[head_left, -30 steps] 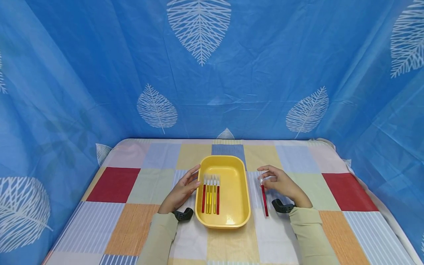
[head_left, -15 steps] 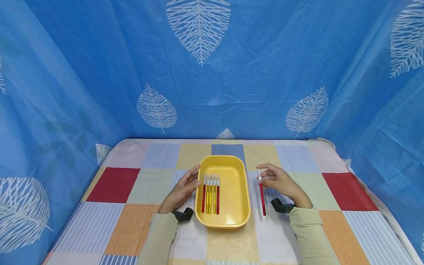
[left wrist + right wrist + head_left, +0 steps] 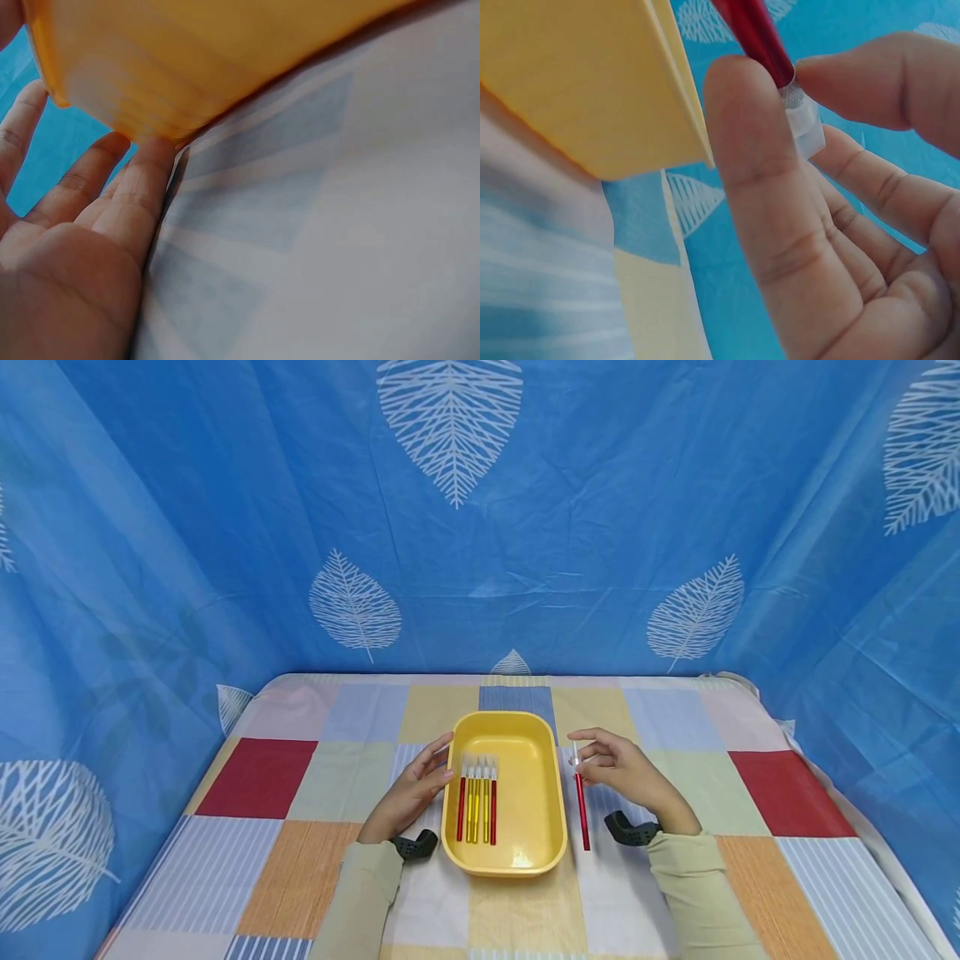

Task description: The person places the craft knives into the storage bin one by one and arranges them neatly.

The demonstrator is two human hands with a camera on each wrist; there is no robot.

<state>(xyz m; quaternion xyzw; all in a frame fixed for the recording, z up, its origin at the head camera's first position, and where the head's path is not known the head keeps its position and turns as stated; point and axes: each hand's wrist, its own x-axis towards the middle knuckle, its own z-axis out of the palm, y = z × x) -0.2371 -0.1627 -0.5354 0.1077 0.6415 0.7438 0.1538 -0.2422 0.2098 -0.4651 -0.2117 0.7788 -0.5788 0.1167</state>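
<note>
A yellow tray (image 3: 528, 806) stands on the table in the head view. My left hand (image 3: 408, 792) rests at its left side, fingers fairly straight; in the left wrist view the fingertips (image 3: 154, 150) touch the outer wall. Right of the tray, my right hand (image 3: 628, 772) pinches a red craft knife (image 3: 582, 814) near its clear cap, the handle end pointing toward me. The right wrist view shows the red handle (image 3: 757, 37) and knurled collar between thumb and finger. Inside the tray's left half, several capped craft knives (image 3: 477, 810), yellow between red ones, lie side by side.
A patchwork cloth (image 3: 322, 781) covers the table. Blue curtains (image 3: 570, 543) with white leaf prints hang behind and at both sides. The tray's raised rim (image 3: 558, 777) lies between the right hand and the knives inside.
My right hand has moved left toward the tray with the red craft knife, which now hangs closer to the tray's right rim. The left hand and the tray have stayed in place.
</note>
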